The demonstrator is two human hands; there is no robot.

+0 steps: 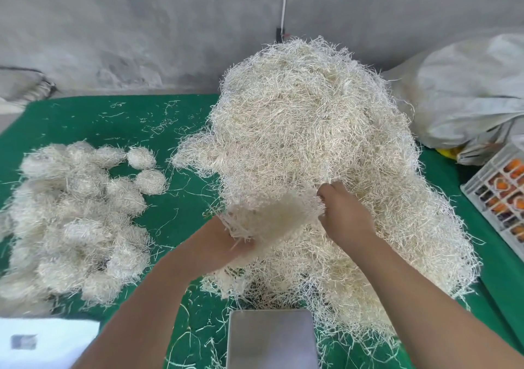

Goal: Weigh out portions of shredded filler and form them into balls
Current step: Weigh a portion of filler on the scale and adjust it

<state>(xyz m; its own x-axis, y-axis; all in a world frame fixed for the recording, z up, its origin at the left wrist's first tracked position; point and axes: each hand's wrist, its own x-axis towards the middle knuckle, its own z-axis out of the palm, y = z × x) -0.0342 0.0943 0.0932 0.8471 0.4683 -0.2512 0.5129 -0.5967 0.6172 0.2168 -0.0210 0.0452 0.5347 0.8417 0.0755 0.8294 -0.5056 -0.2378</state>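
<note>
Both hands in the filler pile (312, 141): left hand (224, 243) cradles a tuft (272, 218), right hand (344, 212) fingers curled pinching it. Many balls (76, 221) finished left of fingers; scale (272, 340) bare, big pile left

Grey sack (467, 93) far right by concrete wall (141, 28); white crate (499, 195) w/ orange bits below; white paper (48, 343) near-left corner.
</note>
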